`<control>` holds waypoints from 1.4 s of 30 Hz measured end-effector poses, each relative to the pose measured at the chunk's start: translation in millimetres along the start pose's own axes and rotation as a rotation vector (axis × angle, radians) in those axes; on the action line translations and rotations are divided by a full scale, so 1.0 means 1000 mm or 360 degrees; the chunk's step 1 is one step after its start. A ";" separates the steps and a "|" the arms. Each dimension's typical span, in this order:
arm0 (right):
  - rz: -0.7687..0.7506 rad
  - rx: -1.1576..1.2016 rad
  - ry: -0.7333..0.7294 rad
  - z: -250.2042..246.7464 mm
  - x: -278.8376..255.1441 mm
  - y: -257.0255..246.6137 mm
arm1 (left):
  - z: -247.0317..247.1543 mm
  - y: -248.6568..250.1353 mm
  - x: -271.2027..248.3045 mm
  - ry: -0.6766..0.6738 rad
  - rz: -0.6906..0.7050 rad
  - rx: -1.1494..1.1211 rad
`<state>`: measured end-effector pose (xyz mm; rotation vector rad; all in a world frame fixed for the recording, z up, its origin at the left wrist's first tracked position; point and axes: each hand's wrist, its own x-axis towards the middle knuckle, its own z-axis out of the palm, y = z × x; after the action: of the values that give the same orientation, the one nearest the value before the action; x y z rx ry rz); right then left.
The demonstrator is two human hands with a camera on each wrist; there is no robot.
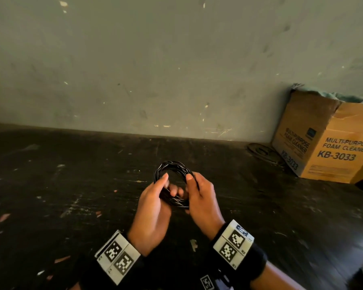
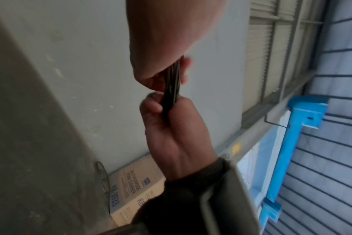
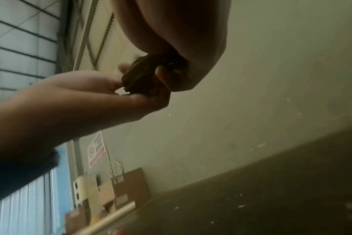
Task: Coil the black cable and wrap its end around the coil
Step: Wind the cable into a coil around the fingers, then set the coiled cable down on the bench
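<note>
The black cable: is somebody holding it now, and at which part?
Yes. The black cable, already coiled, is held by both hands: the left hand grips the coil's left side, the right hand its right side.

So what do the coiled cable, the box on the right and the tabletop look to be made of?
Black cable: glossy, probably plastic-sheathed; thin white glints along the strands, held by both hands.
Box: brown corrugated cardboard, matte, creased and torn at the top.
Tabletop: dark, scuffed and chipped, perhaps painted wood; hard to tell.

The cable coil [image 1: 172, 183] is sitting between both hands above the table [image 1: 71, 195]; the cardboard box [image 1: 327, 143] is standing far right against the wall [image 1: 134, 59].
</note>
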<state>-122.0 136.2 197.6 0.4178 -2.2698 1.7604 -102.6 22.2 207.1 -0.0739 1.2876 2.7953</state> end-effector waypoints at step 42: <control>-0.0265 -0.1262 -0.1902 0.216 -0.096 0.118 | -0.289 0.013 -0.139 0.0831 -0.0258 0.1306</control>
<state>-78.3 -38.2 3.5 1.6868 -3.1895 0.3096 39.6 -211.5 38.6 -0.8425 2.2948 1.9638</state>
